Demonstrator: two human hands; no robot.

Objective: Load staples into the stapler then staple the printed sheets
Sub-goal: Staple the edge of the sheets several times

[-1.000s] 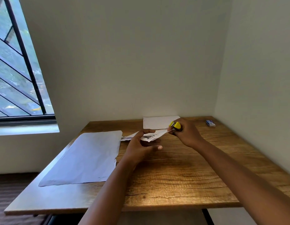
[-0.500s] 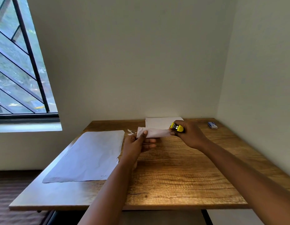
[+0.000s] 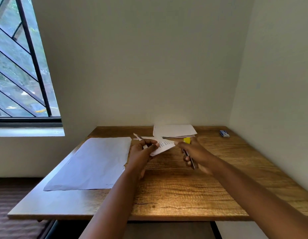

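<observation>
Yellow stapler (image 3: 187,140) (gripped) in right hand (image 3: 194,153)

there are two hands, a left hand (image 3: 141,152) and a right hand (image 3: 194,152). there is one stapler (image 3: 188,153), one big sheet (image 3: 91,163), one held bunch of sheets (image 3: 162,144), one paper pile (image 3: 174,130), one small blue box (image 3: 224,133) and one table (image 3: 192,195).

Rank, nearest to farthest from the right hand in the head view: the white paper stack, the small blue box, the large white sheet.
1. White paper stack, just behind the right hand.
2. Large white sheet, left.
3. Small blue box, far right corner.
</observation>
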